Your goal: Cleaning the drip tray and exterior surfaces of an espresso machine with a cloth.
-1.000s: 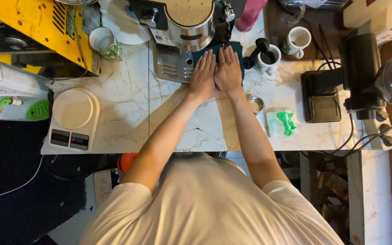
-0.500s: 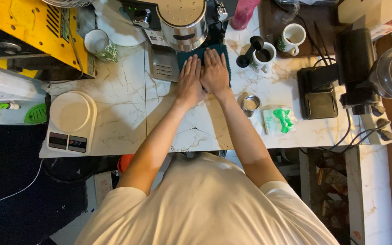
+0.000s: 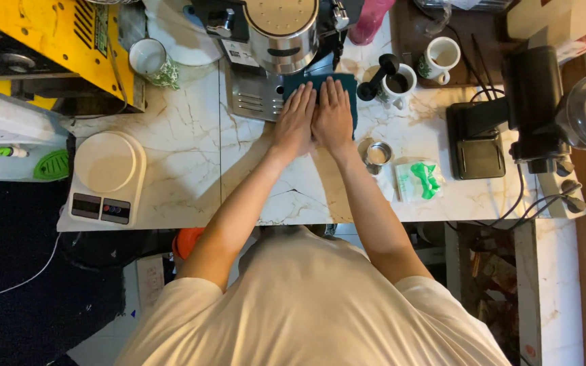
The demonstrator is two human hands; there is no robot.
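Observation:
Both my hands lie flat, side by side, on a dark teal cloth (image 3: 347,87) spread on the white marble counter (image 3: 184,163). My left hand (image 3: 295,122) and my right hand (image 3: 332,114) press on it with fingers together and extended, holding nothing. The cloth sits just in front of a steel espresso machine (image 3: 276,34), beside its drip tray (image 3: 252,98). A small steel cup (image 3: 377,154) stands right of my right wrist.
A white kitchen scale (image 3: 106,177) is at the left. A black tamper (image 3: 378,78) leans by a white mug (image 3: 401,83); another mug (image 3: 439,57) is further right, a third (image 3: 147,57) at the left. A green-and-white packet (image 3: 418,181), black small scale (image 3: 479,152) and grinder (image 3: 544,102) are right.
Both hands, still flat on the cloth, have slid away from me toward the espresso machine; the view has shifted slightly.

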